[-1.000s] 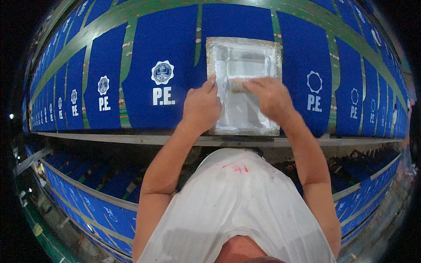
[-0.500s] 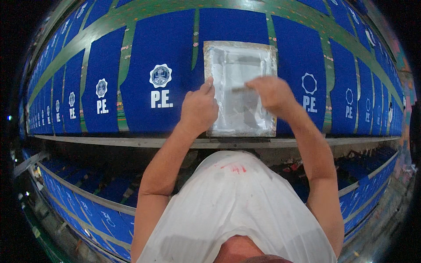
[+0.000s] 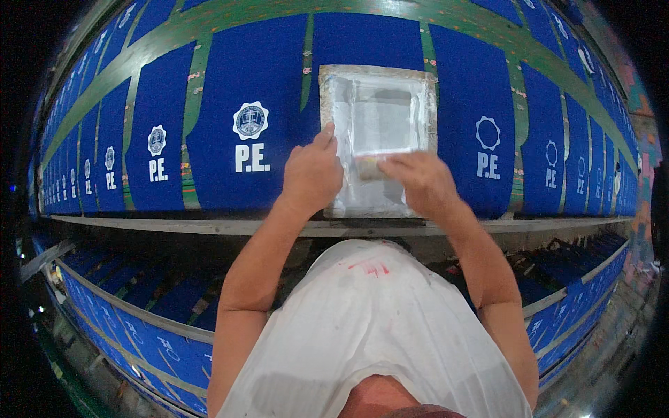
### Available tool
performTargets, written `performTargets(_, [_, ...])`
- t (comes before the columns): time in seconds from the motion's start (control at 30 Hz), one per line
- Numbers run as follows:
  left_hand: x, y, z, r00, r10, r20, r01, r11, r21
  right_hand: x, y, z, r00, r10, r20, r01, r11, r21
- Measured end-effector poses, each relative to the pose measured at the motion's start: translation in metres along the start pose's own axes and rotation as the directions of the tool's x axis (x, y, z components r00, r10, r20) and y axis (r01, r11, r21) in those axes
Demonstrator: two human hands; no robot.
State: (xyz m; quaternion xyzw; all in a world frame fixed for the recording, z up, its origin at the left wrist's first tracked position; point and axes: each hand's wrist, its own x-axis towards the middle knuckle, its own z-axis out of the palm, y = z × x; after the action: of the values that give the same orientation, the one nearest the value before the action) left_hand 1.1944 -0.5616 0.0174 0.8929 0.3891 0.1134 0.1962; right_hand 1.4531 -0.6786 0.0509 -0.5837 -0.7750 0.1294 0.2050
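A rectangular printing screen frame (image 3: 378, 76), smeared with white ink, lies over a blue fabric panel (image 3: 362, 42) on a long green table. My left hand (image 3: 311, 174) presses down on the frame's left edge, fingers together. My right hand (image 3: 418, 182) grips a squeegee (image 3: 369, 167) that lies across the lower half of the screen. White ink coats the mesh above the squeegee.
A row of blue fabric panels (image 3: 251, 111) with white emblem prints runs along the green table (image 3: 195, 76) to both sides. A lower shelf (image 3: 139, 313) under the table edge holds more blue panels. I wear a white apron (image 3: 369, 334).
My right hand has pulled the squeegee down the screen toward me. My left hand stays on the frame's left edge.
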Motion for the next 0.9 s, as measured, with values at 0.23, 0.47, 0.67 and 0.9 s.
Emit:
performTargets(0.23, [0.001,0.004,-0.005,0.998,-0.027,0.063,0.026,1.000,0.012,-0.030,-0.024,-0.016,0.991,-0.007,0.134,0.001,0.999,0.045])
performTargets(0.47, [0.002,0.001,0.000,1.000,-0.010,0.011,0.009,1.000,0.027,0.092,0.077,-0.013,0.997,0.079,0.022,-0.077,0.993,-0.085])
performTargets(0.67, [0.002,0.003,-0.004,0.998,-0.028,0.050,0.026,0.999,0.047,0.117,0.087,-0.011,0.994,0.106,-0.037,-0.109,0.991,-0.077])
performTargets(0.9, [-0.002,-0.008,0.019,0.983,0.010,-0.182,-0.026,0.996,-0.084,0.040,0.028,-0.006,1.000,0.018,0.020,-0.017,1.000,-0.017])
